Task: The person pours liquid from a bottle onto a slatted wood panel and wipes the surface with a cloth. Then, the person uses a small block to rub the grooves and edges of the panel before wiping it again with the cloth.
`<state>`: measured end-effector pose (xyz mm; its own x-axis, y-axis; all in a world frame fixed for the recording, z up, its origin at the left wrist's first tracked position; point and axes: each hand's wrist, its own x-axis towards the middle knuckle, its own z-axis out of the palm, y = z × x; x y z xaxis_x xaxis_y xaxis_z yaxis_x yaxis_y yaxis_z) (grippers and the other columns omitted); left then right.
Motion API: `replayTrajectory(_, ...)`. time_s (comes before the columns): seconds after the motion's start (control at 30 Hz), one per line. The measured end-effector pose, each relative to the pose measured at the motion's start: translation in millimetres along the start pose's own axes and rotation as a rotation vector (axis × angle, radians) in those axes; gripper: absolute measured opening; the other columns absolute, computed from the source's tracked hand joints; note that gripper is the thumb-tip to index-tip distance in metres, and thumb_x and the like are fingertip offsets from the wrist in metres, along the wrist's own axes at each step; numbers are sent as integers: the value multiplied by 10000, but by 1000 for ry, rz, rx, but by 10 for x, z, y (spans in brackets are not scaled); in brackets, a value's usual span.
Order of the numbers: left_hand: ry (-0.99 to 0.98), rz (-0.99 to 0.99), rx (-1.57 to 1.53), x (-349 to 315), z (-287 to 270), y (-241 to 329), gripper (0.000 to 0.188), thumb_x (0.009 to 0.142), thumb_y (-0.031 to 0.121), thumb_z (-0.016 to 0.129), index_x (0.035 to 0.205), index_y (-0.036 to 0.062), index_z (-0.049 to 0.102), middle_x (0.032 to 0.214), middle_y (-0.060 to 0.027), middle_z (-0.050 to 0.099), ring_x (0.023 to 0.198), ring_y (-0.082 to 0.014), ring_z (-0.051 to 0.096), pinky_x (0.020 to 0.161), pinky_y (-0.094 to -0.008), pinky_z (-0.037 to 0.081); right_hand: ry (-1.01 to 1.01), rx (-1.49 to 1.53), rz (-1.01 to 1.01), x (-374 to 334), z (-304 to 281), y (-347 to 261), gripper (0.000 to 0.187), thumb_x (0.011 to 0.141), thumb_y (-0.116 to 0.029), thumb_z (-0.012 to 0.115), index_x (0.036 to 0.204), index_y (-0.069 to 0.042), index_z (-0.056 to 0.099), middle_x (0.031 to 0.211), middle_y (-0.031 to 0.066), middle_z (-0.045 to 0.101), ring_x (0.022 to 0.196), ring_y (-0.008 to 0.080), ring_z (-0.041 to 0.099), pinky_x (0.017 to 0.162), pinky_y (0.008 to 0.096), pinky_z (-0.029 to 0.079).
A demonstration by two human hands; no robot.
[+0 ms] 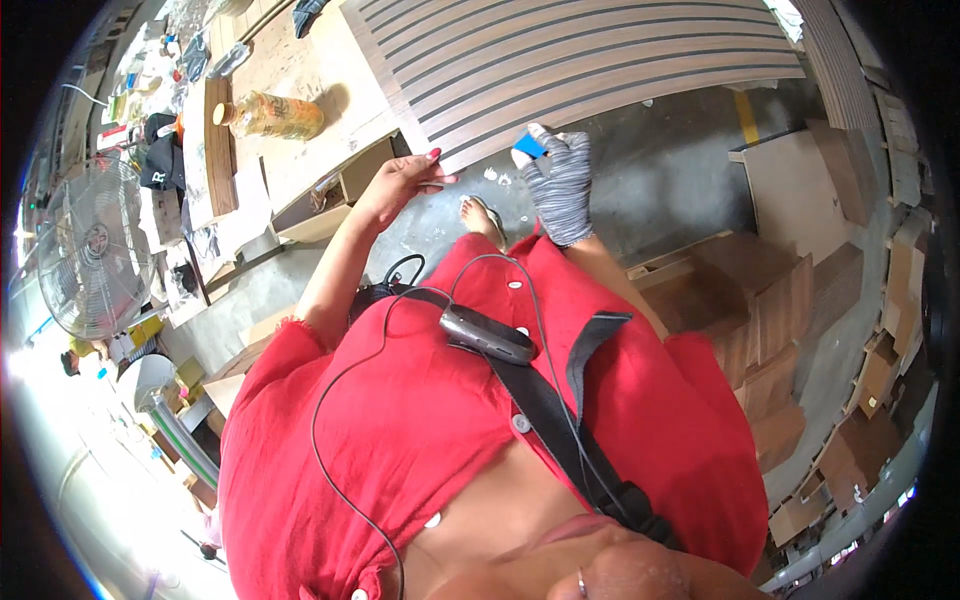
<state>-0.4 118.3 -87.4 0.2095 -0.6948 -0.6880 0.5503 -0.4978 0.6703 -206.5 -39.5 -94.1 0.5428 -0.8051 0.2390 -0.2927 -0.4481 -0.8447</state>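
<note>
One slatted panel (600, 60): wood-toned with dark grooves, it fills the top of the view, its left end meeting the bench (348, 58) and its far side cut off by the frame; the visible face looks fully made up, so I judge the slats done and the near edge to be the part in hand; how much of that edge is finished or left cannot be told

Bench top: pale wood, to the left of the panel, with loose items along its far side

Stacked boards (790, 310): brown, low at the right, well apart from both hands; whether they are finished or waiting does not show

Second slatted piece (840, 80): beside the panel's right end, with no hand on it

Fan (95, 240): round cage, at the far left

Bottle (285, 117): yellow cap, on the bench; standing or lying is hard to tell

Left hand (400, 187): bare, fingers bent at the panel's near left corner; I cannot tell whether it grips or only touches

Right hand (560, 185): in a grey knitted glove (564, 210), thumb and fingers closed on a blue piece (529, 147)

Blue piece: small, just beside the panel's near edge; contact with it is unclear
</note>
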Motion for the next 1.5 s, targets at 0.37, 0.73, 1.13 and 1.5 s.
replayTrajectory(0.37, -117, 22, -20, 148, -233, -161, 284, 978, 297, 579, 1057, 50, 694, 945, -36, 699, 877, -122, 624, 828, -278, 483, -342, 107, -182, -544, 810, -238, 447, 750, -112, 751, 1178, -83, 625, 1079, 154, 563, 976, 306, 573, 873, 388, 481)
replayTrajectory(0.73, -73, 37, 14, 58, -124, -59, 333, 948, 357, 621, 968, 39, 718, 922, -96, 726, 808, -118, 635, 768, -243, 479, 49, -90, -75, -286, 249, -154, 426, 733, -140, 797, 1128, -87, 647, 975, 114, 535, 890, 267, 537, 825, 378, 454)
replayTrajectory(1.13, -83, -5, 192, 31, -138, 69, 363, 971, 383, 574, 1032, 51, 708, 980, -62, 730, 883, -102, 638, 807, -242, 451, 196, -148, -69, 80, -165, 389, 454, 717, -183, 837, 1136, -115, 675, 953, 76, 505, 884, 226, 527, 821, 365, 452)
replayTrajectory(1.5, -44, -49, 252, -50, -47, 160, 325, 997, 390, 517, 980, 108, 679, 1037, -48, 730, 866, -78, 600, 825, -243, 429, 194, -180, -54, 397, -648, 735, 459, 741, -226, 827, 1155, -114, 664, 991, 96, 476, 865, 233, 524, 815, 361, 465)
